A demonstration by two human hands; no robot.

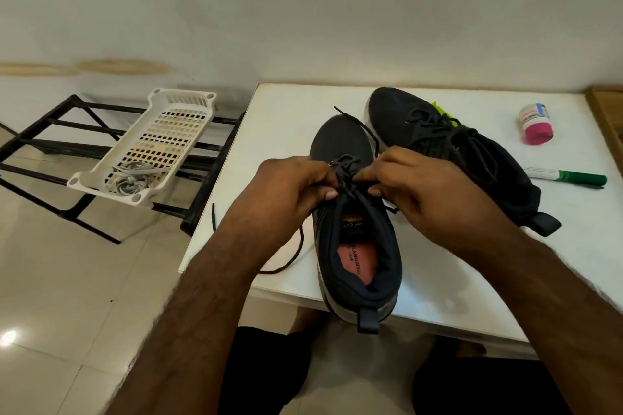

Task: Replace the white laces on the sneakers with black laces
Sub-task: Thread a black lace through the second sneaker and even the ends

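At the near edge of the white desk (276, 131), the nearer sneaker (350, 212) lay with its heel overhanging the rim toward the person; the left hand (290, 192) and the right hand (414, 189) met over its tongue, each pinching a strand of the black lace (347, 175) at the upper eyelets; which eyelet was being worked could not be told, the fingers covering it. The far sneaker (448, 148) stood just beside it, toward the back right, and appeared already laced in black; the white laces (129, 180) lay heaped in the white perforated tray (168, 131) on the black metal rack (40, 131) to the left, well apart from the desk. By that showing the old laces were out of both shoes and one shoe was finished; what seemed left was the last crossings and the tie on the nearer one; one loose end (286, 259) trailed off the left side of the desk, another (357, 121) ran up past the toe.

Room to the left was short; the desk ended close beside the left wrist, and the hanging end could catch there. To the right lay a green marker (569, 177) and a small pink-capped bottle (536, 128) on its side, both apart from the hands; open desk lay behind the nearer toe.
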